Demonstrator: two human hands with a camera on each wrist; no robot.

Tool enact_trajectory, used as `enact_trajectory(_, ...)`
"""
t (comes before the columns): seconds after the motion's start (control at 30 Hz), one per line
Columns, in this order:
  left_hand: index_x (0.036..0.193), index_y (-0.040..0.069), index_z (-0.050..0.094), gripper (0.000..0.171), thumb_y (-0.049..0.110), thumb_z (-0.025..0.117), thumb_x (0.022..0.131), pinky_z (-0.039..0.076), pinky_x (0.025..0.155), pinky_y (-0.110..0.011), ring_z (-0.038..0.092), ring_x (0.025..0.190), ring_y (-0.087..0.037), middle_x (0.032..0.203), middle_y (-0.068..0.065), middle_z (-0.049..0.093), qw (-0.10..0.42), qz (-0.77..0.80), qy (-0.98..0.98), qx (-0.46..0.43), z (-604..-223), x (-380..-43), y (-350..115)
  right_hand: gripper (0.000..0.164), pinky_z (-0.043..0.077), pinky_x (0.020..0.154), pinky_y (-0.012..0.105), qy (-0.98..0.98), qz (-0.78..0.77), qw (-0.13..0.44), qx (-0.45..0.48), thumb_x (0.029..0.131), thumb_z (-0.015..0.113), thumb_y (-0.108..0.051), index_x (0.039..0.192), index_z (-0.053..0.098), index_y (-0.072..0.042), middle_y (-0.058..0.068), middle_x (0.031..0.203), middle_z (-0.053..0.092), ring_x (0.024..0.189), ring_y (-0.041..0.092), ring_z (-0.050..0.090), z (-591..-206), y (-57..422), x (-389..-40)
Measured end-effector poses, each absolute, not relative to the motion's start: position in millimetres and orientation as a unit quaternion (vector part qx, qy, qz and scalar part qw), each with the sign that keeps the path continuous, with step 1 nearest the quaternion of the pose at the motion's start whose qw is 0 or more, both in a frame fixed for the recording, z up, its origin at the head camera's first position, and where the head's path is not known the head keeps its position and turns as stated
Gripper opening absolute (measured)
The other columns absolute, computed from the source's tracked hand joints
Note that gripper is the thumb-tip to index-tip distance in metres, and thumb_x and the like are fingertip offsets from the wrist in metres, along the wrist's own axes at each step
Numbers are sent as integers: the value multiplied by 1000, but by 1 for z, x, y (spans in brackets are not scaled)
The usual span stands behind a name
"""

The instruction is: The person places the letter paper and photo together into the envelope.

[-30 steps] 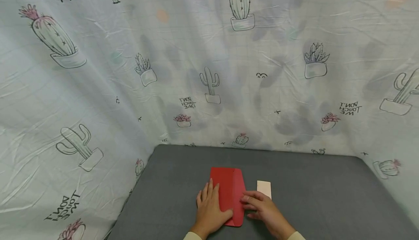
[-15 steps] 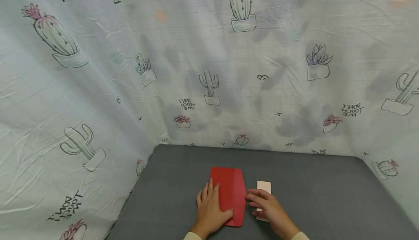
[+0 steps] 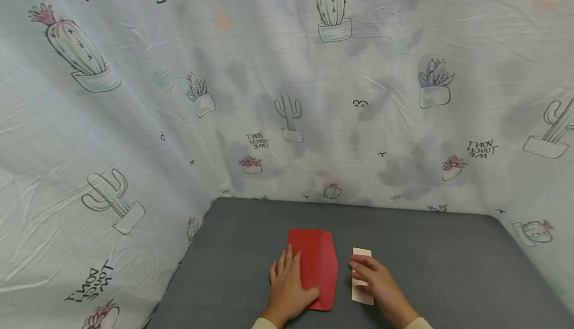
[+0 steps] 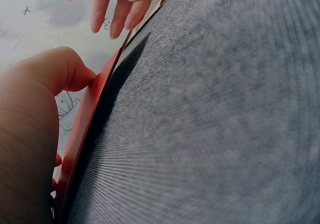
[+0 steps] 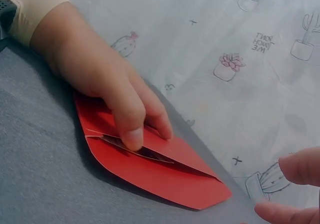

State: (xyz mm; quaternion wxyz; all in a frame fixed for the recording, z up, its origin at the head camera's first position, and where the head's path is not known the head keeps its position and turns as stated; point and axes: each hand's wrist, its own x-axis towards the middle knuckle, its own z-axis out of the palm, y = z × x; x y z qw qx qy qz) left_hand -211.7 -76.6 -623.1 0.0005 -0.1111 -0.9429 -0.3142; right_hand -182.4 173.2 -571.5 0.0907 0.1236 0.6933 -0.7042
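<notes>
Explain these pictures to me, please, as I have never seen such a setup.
No machine here: just a person's bare hands. The wide picture comes from a head-worn camera; the others, from wrist cameras. On the dark grey tabletop lie a red paper envelope, its flap open, and beside it a narrow pale rectangular slip. The left hand rests on the envelope, thumb at its opening. The right hand seems to hold nothing, its fingers over the slip; whether they touch it is unclear.

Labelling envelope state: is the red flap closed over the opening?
No, the right wrist view shows the flap folded out from the envelope, with the opening exposed as a dark gap.
</notes>
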Motion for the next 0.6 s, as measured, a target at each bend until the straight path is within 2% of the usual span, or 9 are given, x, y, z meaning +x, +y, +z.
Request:
enact_trajectory(0.33,161,1,47,101,50,75,78,14,118,-74,24,158,-41,177,-18,23,0,-317,-942,-109,-621,-212,-74,46,57,84,43,699,-698,51,145,108,68,-20,141,62,11,19,137,64,116,35,59,-570,187,-187)
enact_trajectory(0.6,160,1,48,101,49,76,76,15,117,-75,25,157,-42,176,-19,24,0,-318,-942,-107,-622,-214,-74,50,58,89,47,711,-686,46,145,110,66,-22,144,58,13,27,151,56,133,37,55,-570,200,-192)
